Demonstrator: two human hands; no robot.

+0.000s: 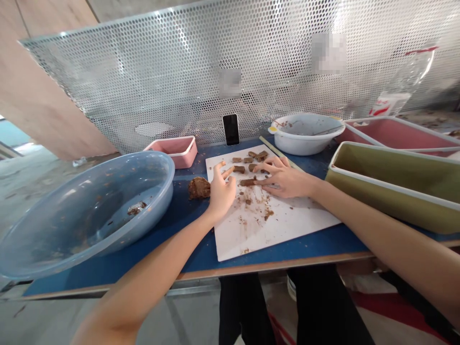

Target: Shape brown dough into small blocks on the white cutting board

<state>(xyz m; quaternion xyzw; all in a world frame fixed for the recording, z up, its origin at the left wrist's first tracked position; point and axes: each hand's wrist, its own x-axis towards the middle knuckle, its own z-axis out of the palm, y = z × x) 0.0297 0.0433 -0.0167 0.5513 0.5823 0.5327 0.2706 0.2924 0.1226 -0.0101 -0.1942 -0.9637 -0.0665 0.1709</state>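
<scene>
Several short brown clay-like pieces lie on a white board [287,215], among smears and crumbs. My left hand [222,191] is over the board's left edge, fingers apart, one fingertip by a short brown roll [239,169]. Beside that hand, on the left, sits a larger brown lump [199,188]. My right hand [282,178] is spread over the upper right of the board, partly hiding some pieces. Its fingertips reach the right end of another brown roll [247,182] and a piece [251,167] above it. Neither hand visibly grips anything.
A blue basin [158,191] stands left, a small pink box [187,152] behind it. A phone [231,129] leans against a perforated metal screen [161,72]. At right are a white basin [305,143], a pale stick [268,143], a green trough [388,191] and pink trays [406,132].
</scene>
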